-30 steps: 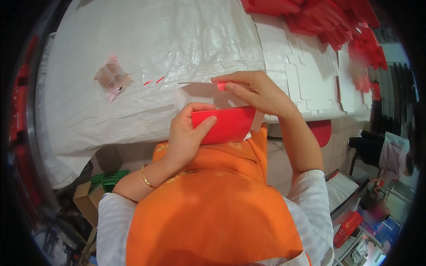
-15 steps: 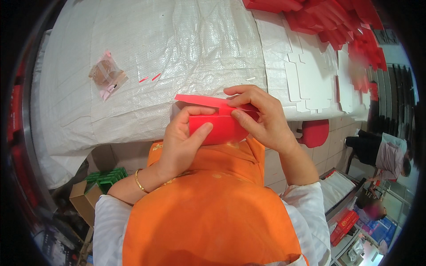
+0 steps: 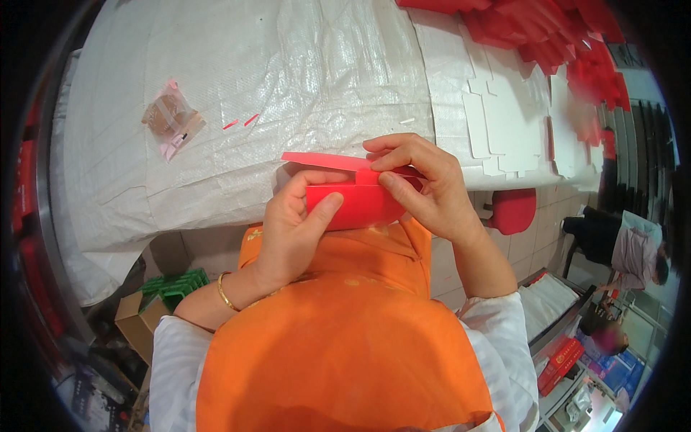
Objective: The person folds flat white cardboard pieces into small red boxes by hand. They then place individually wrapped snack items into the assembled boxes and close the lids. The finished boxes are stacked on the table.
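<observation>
A partly folded red cardboard box [image 3: 353, 207] is held in front of my orange apron, at the near edge of the covered table. My left hand [image 3: 299, 219] grips its left side, thumb on the front panel and fingers inside behind it. At the right end my right hand [image 3: 421, 176] pinches a small red flap between thumb and fingers. The long back panel [image 3: 317, 160] leans away, standing apart from the front one. What lies inside the box is hidden.
White woven sheeting [image 3: 324, 79] covers the table. A clear plastic packet [image 3: 171, 119] with something brown and several paper scraps [image 3: 250, 119] lie on it. Flat white cardboard blanks [image 3: 507, 129] and piled red boxes [image 3: 536, 32] are at right. Beyond sits a person [image 3: 622, 241] near a red stool [image 3: 513, 211].
Both hands keep nearly the same hold on the box. The right fingers have shifted slightly at the flap, and the whole view has moved a little.
</observation>
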`<move>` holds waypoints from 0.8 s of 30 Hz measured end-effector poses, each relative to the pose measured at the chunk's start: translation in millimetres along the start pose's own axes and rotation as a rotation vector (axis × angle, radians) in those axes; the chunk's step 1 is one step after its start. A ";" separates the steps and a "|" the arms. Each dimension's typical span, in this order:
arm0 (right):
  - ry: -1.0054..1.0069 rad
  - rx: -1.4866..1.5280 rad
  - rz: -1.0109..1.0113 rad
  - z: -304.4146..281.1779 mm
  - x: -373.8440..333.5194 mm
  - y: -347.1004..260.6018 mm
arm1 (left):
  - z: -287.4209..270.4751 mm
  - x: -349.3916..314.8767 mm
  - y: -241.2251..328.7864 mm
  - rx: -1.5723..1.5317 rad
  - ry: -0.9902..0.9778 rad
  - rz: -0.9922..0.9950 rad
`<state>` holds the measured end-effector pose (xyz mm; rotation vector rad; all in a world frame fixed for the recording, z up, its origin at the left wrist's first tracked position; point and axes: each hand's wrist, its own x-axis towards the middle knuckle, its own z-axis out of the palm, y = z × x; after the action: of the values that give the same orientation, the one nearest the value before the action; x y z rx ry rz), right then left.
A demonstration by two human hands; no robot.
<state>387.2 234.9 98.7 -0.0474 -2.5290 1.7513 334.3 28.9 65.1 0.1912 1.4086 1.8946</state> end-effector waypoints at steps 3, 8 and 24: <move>0.006 -0.034 -0.031 0.9 0.1 1.8 | 0.7 -0.2 3.9 0.010 -0.018 -0.010; 0.033 -0.100 -0.078 3.9 1.3 3.2 | 1.2 -1.3 2.4 0.080 -0.010 0.042; 0.035 -0.046 -0.066 1.2 -2.5 7.9 | -1.1 -2.4 3.0 0.132 -0.029 0.082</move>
<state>389.5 236.4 90.8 0.0025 -2.5161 1.6541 334.0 26.2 68.1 0.3437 1.5279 1.8577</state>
